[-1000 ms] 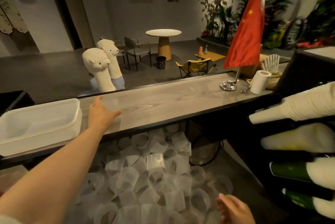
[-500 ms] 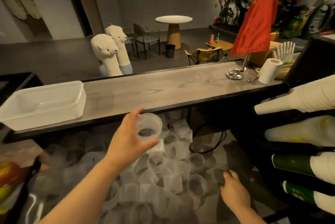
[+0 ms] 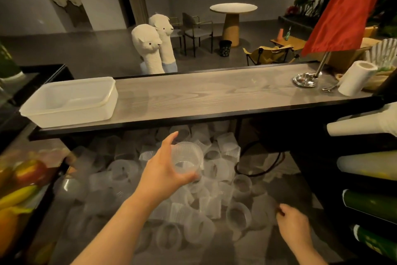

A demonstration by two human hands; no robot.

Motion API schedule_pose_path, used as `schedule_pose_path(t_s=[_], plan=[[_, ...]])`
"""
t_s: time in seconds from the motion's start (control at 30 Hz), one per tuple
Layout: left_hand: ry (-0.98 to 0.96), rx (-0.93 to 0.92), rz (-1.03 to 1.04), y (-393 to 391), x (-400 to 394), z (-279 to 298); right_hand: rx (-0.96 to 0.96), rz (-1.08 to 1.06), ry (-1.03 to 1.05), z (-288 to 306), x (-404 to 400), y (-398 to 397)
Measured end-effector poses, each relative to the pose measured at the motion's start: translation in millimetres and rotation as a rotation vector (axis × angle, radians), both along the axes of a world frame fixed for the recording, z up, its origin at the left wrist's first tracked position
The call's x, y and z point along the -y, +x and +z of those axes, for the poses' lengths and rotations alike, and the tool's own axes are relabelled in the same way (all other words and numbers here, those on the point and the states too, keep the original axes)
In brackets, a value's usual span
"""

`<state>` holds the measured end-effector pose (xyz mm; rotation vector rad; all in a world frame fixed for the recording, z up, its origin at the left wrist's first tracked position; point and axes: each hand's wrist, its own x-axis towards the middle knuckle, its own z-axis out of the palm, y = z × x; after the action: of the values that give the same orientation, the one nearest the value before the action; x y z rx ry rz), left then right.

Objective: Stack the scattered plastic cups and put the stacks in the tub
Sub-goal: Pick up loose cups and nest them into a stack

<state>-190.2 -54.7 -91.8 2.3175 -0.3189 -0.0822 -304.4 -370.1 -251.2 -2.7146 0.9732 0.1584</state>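
Two plush alpacas (image 3: pixel 153 48) stand behind the wooden counter (image 3: pixel 214 97), red flag (image 3: pixel 343 7) on a metal stand (far right), paper towel roll (image 3: pixel 355 81) just beside it, round table (image 3: pixel 233 19) farther back.

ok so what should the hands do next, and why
Probably lower the right hand onto one loose clear plastic cup in the floor pile and nest it with the clear ribbed plastic cup the left hand grips; the white rectangular plastic tub holds no stack.
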Motion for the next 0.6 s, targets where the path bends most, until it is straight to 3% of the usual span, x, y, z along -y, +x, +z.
schedule_pose_path(t_s=[0.1,0.2,0.3,0.37,0.47,0.6], plan=[[0.048,-0.014,-0.037,-4,8,-4,0.214,-0.127,0.168,14,0,2],[0.126,0.018,-0.128,-9,19,-5,0.501,-0.24,0.522,52,-9,17],[0.186,0.037,-0.201,-16,35,-2,0.641,-0.16,0.928,99,-26,32],[0.223,0.065,-0.262,-19,47,3,0.667,-0.043,1.071,128,-36,39],[0.247,0.112,-0.321,-22,59,13,0.634,0.13,1.085,155,-45,52],[0.208,0.108,-0.331,-25,62,20,0.494,0.313,0.834,162,-43,63]])
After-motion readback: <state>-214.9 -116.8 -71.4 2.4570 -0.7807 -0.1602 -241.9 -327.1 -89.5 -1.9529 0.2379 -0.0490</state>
